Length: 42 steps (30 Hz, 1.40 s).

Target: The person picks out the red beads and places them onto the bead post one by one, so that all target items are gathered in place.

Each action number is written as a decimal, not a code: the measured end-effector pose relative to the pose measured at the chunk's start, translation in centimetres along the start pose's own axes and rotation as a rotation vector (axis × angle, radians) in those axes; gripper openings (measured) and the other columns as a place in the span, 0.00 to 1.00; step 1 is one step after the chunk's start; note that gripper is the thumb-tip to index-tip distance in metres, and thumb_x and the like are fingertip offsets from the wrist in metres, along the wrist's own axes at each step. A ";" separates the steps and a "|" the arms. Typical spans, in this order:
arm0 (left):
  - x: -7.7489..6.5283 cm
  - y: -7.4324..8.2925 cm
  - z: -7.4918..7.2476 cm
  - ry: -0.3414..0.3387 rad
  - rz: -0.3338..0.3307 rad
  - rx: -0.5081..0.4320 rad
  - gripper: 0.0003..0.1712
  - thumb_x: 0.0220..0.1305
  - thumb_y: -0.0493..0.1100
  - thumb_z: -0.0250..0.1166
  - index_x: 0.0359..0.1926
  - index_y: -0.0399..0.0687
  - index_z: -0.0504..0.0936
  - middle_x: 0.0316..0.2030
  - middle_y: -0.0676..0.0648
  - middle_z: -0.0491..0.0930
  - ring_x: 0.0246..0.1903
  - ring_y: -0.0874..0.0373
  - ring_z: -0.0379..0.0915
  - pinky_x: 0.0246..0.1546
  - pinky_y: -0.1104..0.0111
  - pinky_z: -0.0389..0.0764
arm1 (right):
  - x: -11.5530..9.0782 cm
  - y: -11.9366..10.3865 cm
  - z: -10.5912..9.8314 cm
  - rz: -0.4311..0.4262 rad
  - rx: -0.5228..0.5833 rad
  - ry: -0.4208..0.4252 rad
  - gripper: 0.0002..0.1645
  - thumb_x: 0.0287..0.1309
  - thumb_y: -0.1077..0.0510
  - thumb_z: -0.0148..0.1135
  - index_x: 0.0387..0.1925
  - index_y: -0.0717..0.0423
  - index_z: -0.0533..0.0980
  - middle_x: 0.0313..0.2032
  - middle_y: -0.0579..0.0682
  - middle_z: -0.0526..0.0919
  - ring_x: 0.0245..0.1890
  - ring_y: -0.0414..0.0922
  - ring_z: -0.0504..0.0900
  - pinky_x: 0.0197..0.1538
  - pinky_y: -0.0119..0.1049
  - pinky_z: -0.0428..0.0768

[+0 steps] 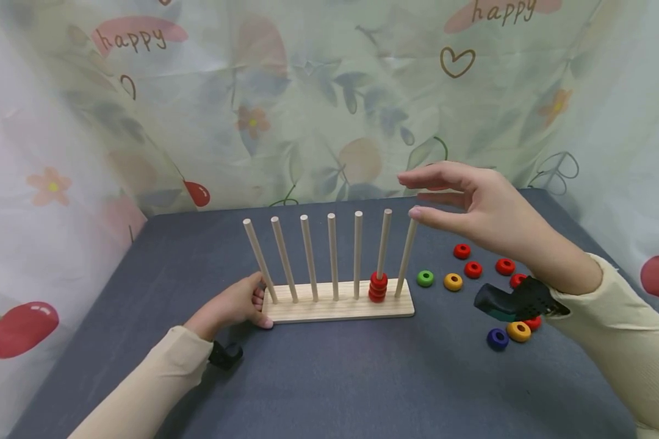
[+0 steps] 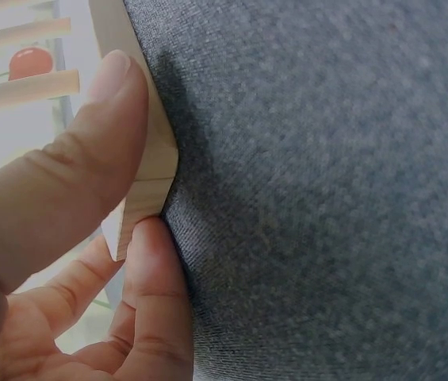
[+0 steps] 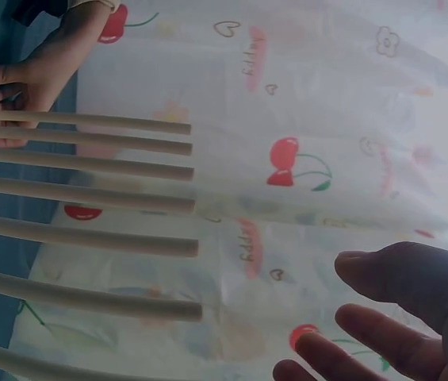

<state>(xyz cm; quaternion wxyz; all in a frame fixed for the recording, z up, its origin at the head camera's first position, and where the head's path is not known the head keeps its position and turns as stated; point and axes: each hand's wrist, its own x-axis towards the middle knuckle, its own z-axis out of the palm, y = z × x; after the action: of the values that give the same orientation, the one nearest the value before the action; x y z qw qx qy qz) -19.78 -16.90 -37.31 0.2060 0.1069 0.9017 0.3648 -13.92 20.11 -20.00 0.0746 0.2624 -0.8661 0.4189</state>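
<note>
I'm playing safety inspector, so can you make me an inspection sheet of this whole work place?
Surface: dark table.
Job's things: wooden peg board with seven pegs; red rings stacked on the second peg from the right; loose rings in red, yellow, green and blue lie to its right.
Clutter: nothing seen.
Grippers: left hand holds the board's left end; right hand is open near the rightmost peg's top.
Cables: nothing seen.
Surroundings: curtain printed with flowers, cherries and "happy".

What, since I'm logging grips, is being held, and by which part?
Left hand holds the peg rack by its base's left end; right hand, nothing.
</note>
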 end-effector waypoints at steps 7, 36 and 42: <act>0.0 0.1 0.0 0.007 -0.006 0.015 0.37 0.37 0.27 0.79 0.48 0.33 0.67 0.33 0.43 0.67 0.32 0.55 0.66 0.31 0.67 0.68 | -1.6 0.1 -0.7 -0.016 0.006 0.029 0.26 0.59 0.61 0.66 0.59 0.47 0.74 0.59 0.46 0.75 0.56 0.34 0.78 0.51 0.23 0.76; 0.4 -0.1 0.2 0.014 -0.063 -0.005 0.38 0.37 0.26 0.78 0.50 0.35 0.67 0.34 0.44 0.67 0.33 0.54 0.65 0.32 0.67 0.68 | -10.3 8.8 -1.0 0.248 -0.059 0.237 0.22 0.60 0.62 0.65 0.56 0.53 0.75 0.50 0.31 0.78 0.45 0.21 0.79 0.41 0.16 0.75; 0.3 -0.1 0.2 0.014 -0.067 -0.002 0.38 0.37 0.27 0.79 0.50 0.35 0.67 0.34 0.43 0.67 0.33 0.54 0.65 0.32 0.67 0.68 | -11.9 11.0 -1.2 0.367 -0.089 0.215 0.22 0.61 0.54 0.64 0.57 0.50 0.74 0.49 0.26 0.77 0.45 0.18 0.76 0.40 0.15 0.73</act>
<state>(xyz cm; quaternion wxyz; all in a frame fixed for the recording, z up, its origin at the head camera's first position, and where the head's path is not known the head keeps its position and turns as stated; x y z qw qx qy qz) -19.98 -16.74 -37.58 0.2121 0.0738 0.9057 0.3595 -9.62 31.36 -30.91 0.1004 0.0504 -0.9041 0.4123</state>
